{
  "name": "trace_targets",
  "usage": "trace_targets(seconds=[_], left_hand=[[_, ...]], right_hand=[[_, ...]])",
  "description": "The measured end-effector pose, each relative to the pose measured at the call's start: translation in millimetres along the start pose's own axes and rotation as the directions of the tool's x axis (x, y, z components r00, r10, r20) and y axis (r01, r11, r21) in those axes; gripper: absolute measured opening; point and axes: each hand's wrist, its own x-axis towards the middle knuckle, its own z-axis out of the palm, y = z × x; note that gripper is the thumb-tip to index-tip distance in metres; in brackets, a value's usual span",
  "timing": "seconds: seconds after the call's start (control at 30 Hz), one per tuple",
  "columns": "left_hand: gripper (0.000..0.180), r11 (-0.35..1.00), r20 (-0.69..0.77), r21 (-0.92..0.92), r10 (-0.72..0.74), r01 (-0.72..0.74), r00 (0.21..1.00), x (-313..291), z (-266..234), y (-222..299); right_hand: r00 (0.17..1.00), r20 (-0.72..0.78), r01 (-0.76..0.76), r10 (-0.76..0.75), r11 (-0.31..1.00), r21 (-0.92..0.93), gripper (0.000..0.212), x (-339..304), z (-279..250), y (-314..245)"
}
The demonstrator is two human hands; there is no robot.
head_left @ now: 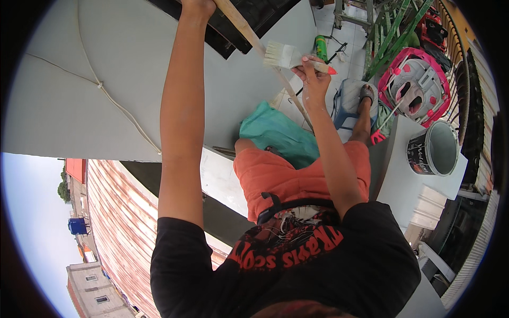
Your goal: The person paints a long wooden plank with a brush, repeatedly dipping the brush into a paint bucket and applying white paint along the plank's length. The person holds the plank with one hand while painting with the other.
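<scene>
My right hand [314,74] is closed round the handle of a wide paintbrush [289,56]. The brush has pale bristles pointing left and a red tip at the handle's end. My left arm is stretched far up, and my left hand [199,5] is cut off by the top edge, so its fingers do not show. Next to it a long wooden pole [238,22] slants down to the right, passing behind the brush. Whether my left hand touches the pole, I cannot tell. A smooth grey wall surface [122,69] spreads behind my left arm.
My foot rests on a blue and white step stool [347,114]. A green cloth or sheet [275,132] lies by my knees. On a ledge at right stands a paint bucket [436,149]. Beyond are a pink-rimmed grey object [416,87], green ladder-like frames [395,40] and a railing. Rooftops drop away at lower left.
</scene>
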Motion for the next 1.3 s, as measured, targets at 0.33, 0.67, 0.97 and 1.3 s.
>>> trace_targets(seconds=[0.33,0.67,0.97,1.3], left_hand=[[0.081,0.902,-0.392,0.42,0.283,-0.103,0.875,-14,17,1],[0.062,0.869,-0.236,0.452,0.335,-0.202,0.912,-8,43,-10],[0.048,0.908,-0.188,0.361,0.292,-0.21,0.938,-26,58,-4],[0.059,0.881,-0.223,0.396,0.364,-0.258,0.904,-23,44,-13]], right_hand=[[0.982,-0.185,-0.114,0.041,0.908,-0.403,0.018,-49,-58,101],[0.96,-0.032,0.273,-0.277,0.957,-0.094,0.021,-31,14,17],[0.968,-0.225,0.113,-0.115,0.993,-0.02,0.021,-25,14,9],[0.983,-0.16,0.105,-0.087,0.989,0.104,0.021,-10,13,-2]])
